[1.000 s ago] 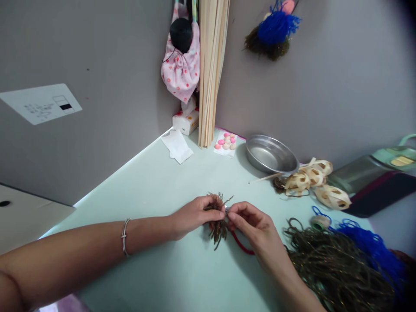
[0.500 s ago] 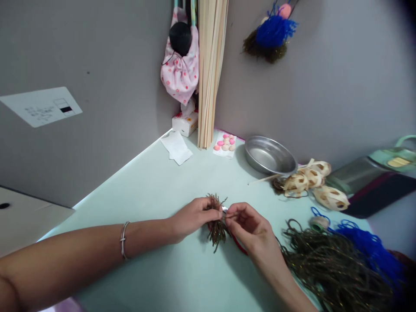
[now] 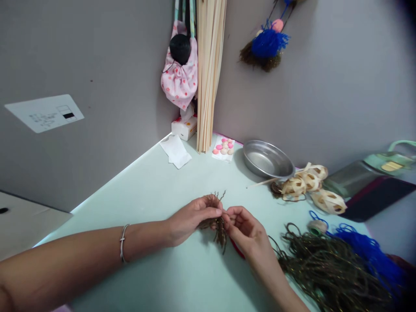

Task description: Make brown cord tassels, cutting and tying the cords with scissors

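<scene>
A small tassel of brown yarn [image 3: 221, 236] is pinched in my left hand [image 3: 195, 219], its strands spreading above the fingers and hanging below them. My right hand [image 3: 245, 227] is closed at the tassel's right side, thumb and fingertips pressed together on what looks like a strand of the yarn. The two hands' fingertips nearly touch. Part of a red curved handle [image 3: 237, 249] shows beneath my right hand; the rest of that object is hidden.
Dark yarn [image 3: 331, 264] and blue yarn [image 3: 367, 247] lie right, by a spool [image 3: 317, 227]. Farther back are woven strip balls [image 3: 328, 202], a metal bowl [image 3: 260, 149], pink and beige beads [image 3: 224, 146], white paper [image 3: 176, 151] and upright wooden strips [image 3: 208, 78]. A blue-brown tassel [image 3: 268, 43] hangs on the wall.
The tassel has turned in my left fingers, with strands now bunched to the lower left. A shiny bit that showed between my hands is hidden now. The view has tilted slightly.
</scene>
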`<act>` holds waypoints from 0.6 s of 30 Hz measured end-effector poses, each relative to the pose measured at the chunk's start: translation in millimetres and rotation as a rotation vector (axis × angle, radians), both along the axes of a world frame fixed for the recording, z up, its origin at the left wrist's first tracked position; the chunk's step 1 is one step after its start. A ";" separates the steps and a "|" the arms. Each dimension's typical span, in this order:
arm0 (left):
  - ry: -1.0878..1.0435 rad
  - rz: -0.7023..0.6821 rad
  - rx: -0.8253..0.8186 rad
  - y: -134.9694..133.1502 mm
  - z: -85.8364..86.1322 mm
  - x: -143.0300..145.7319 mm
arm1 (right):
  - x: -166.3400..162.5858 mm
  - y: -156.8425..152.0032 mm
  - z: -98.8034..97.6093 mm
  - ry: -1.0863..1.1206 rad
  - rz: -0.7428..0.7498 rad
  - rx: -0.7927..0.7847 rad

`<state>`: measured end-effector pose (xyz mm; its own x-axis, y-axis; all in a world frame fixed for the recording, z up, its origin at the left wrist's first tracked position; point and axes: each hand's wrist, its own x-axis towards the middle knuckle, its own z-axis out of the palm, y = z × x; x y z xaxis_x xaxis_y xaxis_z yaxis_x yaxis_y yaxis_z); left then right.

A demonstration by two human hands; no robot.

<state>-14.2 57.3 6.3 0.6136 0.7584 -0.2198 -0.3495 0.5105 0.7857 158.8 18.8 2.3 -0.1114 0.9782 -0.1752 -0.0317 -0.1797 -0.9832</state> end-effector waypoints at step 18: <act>0.142 -0.028 0.047 -2.9 -11.3 1.4 | -1.0 -1.8 6.0 0.000 -0.117 0.031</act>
<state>-12.8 54.4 -5.0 0.6003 0.7526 -0.2706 -0.2192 0.4802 0.8493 157.8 17.0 8.3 0.0036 0.9894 -0.1450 -0.0506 -0.1446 -0.9882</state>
